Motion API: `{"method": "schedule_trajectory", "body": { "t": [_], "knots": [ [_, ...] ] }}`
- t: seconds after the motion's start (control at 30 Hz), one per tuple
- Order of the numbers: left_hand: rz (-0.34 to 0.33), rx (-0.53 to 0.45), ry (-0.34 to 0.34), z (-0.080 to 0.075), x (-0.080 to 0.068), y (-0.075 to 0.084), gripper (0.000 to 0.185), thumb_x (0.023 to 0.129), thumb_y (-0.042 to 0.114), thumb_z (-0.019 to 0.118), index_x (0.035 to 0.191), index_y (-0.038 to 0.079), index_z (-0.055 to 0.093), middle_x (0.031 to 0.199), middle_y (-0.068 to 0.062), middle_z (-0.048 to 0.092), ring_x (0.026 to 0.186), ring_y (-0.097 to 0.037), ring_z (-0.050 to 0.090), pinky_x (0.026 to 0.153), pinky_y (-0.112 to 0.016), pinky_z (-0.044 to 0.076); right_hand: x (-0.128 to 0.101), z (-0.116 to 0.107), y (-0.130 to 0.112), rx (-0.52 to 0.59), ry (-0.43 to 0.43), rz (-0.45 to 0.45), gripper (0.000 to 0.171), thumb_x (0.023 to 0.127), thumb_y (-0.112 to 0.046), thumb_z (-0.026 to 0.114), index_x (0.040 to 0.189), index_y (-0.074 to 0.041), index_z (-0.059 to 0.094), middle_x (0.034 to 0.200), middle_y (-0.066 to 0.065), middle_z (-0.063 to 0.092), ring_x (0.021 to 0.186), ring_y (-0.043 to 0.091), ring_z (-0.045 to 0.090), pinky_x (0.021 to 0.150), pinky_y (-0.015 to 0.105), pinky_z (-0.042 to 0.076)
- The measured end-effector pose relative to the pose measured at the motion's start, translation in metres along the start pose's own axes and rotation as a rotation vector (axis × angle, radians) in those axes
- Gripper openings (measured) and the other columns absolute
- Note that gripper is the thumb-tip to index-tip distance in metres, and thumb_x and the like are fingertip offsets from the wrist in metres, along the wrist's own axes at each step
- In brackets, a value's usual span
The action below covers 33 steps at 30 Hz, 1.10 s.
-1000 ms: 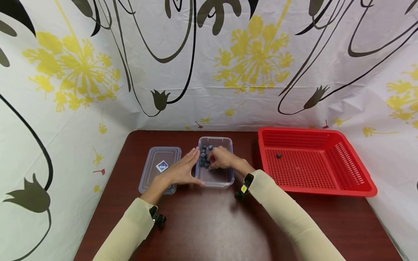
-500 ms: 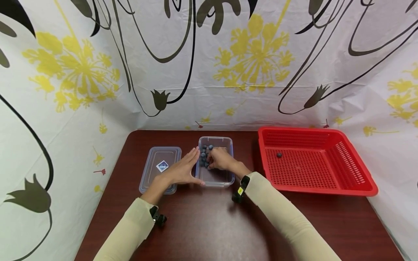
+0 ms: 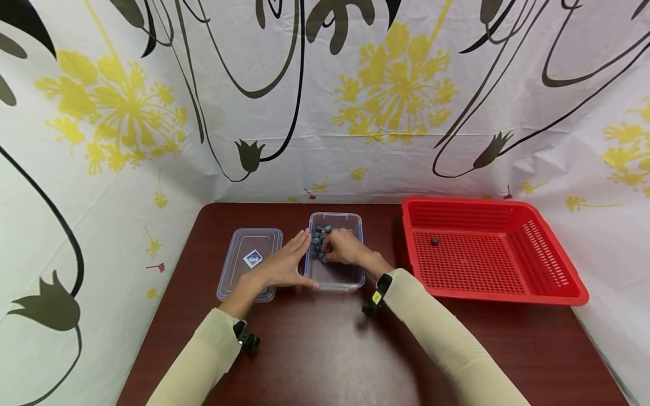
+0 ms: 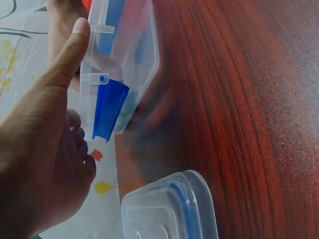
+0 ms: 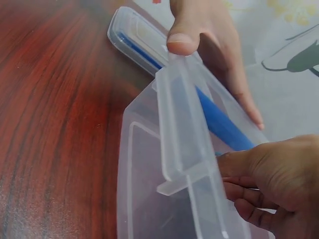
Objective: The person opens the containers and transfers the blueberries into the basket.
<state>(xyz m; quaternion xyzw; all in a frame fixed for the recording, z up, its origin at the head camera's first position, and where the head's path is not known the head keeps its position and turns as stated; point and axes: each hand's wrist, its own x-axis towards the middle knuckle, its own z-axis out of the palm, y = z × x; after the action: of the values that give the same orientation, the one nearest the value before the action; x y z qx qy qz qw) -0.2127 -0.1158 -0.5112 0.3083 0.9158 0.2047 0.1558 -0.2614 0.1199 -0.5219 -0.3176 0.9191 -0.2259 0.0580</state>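
Note:
A clear plastic box (image 3: 339, 279) with blue side clips stands on the table, with several blueberries (image 3: 317, 241) along its left side. My left hand (image 3: 281, 264) spans the box's left side from outside, fingers straight and thumb at the near corner. In the left wrist view, the thumb lies along the box's rim, beside a hanging blue clip (image 4: 109, 107). Reaching inside, my right hand (image 3: 345, 247) has its fingers curled and pinches a blueberry at the left group. In the right wrist view, the box wall partly hides those fingertips.
The clear lid (image 3: 236, 265) with a blue diamond label lies left of the box, beneath the left hand and forearm. A red perforated basket (image 3: 500, 296) stands at the right, with one blueberry (image 3: 434, 241) in it. A patterned sheet (image 3: 325, 124) hangs behind the table.
My right hand and wrist have shifted slightly left and back again inside the box. The left hand keeps its place on the box's side.

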Motion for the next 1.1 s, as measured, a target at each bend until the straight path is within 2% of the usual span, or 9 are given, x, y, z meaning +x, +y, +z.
{"method": "schedule_trajectory", "body": {
  "t": [0.17, 0.3, 0.43, 0.6, 0.77, 0.97, 1.1],
  "knots": [
    [-0.006, -0.007, -0.004, -0.001, -0.001, 0.002, 0.135, 0.080, 0.071, 0.081, 0.170, 0.006, 0.005, 0.179, -0.009, -0.007, 0.165, -0.025, -0.004, 0.130, -0.055, 0.020, -0.007, -0.016, -0.004, 0.063, 0.004, 0.010, 0.020, 0.084, -0.011, 0.090, 0.102, -0.004, 0.082, 0.089, 0.005, 0.080, 0.077, 0.012, 0.074, 0.071, 0.028, 0.062],
    [-0.006, -0.009, -0.004, -0.002, -0.001, 0.003, 0.136, 0.080, 0.072, 0.081, 0.170, 0.006, 0.005, 0.179, -0.009, -0.006, 0.165, -0.025, -0.004, 0.130, -0.055, 0.020, -0.014, -0.033, -0.003, 0.077, 0.042, -0.030, 0.020, 0.084, -0.007, 0.089, 0.101, -0.001, 0.082, 0.089, 0.007, 0.080, 0.079, 0.014, 0.076, 0.072, 0.030, 0.063],
    [-0.002, -0.013, 0.000, -0.002, -0.001, 0.003, 0.135, 0.080, 0.071, 0.082, 0.170, 0.005, 0.006, 0.179, -0.009, -0.006, 0.165, -0.026, -0.003, 0.130, -0.055, 0.018, -0.023, -0.052, 0.000, 0.071, 0.074, -0.048, 0.022, 0.083, -0.007, 0.090, 0.102, 0.001, 0.082, 0.088, 0.006, 0.080, 0.078, 0.014, 0.076, 0.071, 0.031, 0.063],
    [0.006, 0.002, -0.002, -0.002, -0.001, 0.003, 0.136, 0.080, 0.070, 0.082, 0.170, 0.004, 0.005, 0.179, -0.010, -0.006, 0.165, -0.026, -0.004, 0.131, -0.052, 0.016, -0.035, -0.075, 0.006, 0.044, 0.104, -0.043, 0.019, 0.084, -0.008, 0.090, 0.101, -0.004, 0.084, 0.088, 0.003, 0.080, 0.078, 0.012, 0.075, 0.072, 0.031, 0.063],
    [0.013, 0.004, -0.005, -0.002, -0.002, 0.002, 0.136, 0.080, 0.070, 0.082, 0.170, 0.003, 0.005, 0.179, -0.011, -0.007, 0.165, -0.026, -0.004, 0.131, -0.051, 0.014, -0.050, -0.097, 0.011, 0.014, 0.138, -0.056, 0.020, 0.084, -0.007, 0.089, 0.102, -0.003, 0.084, 0.093, 0.006, 0.081, 0.081, 0.016, 0.075, 0.074, 0.036, 0.062],
    [0.020, -0.005, 0.003, -0.002, -0.001, 0.002, 0.136, 0.080, 0.071, 0.082, 0.170, 0.003, 0.005, 0.179, -0.010, -0.006, 0.165, -0.027, -0.004, 0.131, -0.052, 0.013, -0.070, -0.118, 0.034, 0.010, 0.171, -0.100, 0.020, 0.084, -0.003, 0.088, 0.103, -0.003, 0.084, 0.095, 0.008, 0.081, 0.079, 0.023, 0.070, 0.069, 0.035, 0.054],
    [0.024, -0.008, 0.002, -0.002, -0.001, 0.002, 0.136, 0.080, 0.070, 0.082, 0.170, 0.003, 0.005, 0.179, -0.010, -0.007, 0.165, -0.026, -0.004, 0.131, -0.052, 0.013, -0.085, -0.131, 0.057, 0.026, 0.182, -0.097, 0.019, 0.085, -0.002, 0.087, 0.105, -0.005, 0.085, 0.098, 0.007, 0.081, 0.075, 0.018, 0.064, 0.063, 0.027, 0.047]
  ]
}}
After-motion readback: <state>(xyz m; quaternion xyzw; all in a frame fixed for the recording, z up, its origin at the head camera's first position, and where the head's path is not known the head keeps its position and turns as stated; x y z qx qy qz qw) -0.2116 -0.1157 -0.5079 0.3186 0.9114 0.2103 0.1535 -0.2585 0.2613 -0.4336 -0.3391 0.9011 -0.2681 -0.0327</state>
